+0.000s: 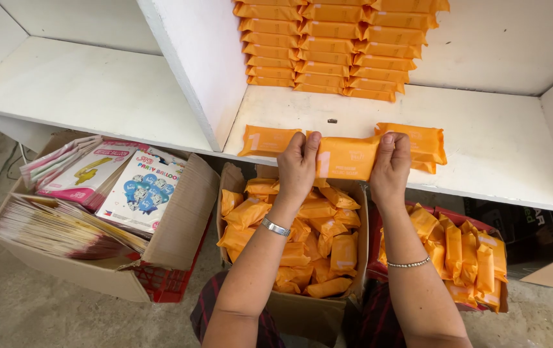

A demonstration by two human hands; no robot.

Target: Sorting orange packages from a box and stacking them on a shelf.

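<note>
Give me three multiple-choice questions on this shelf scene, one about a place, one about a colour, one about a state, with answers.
1. Where is the orange packet that both hands hold?
A. at the white shelf front edge
B. on the floor
C. inside the box of balloon packs

2. What colour are the stacked packets at the shelf's back?
A. blue
B. orange
C. green

3. How is the cardboard box below the hands?
A. taped shut
B. empty
C. open, holding packets

Answers: 1 A, left hand and right hand grip it there. 2 B, all orange. 3 C, flaps open, packets inside.
</note>
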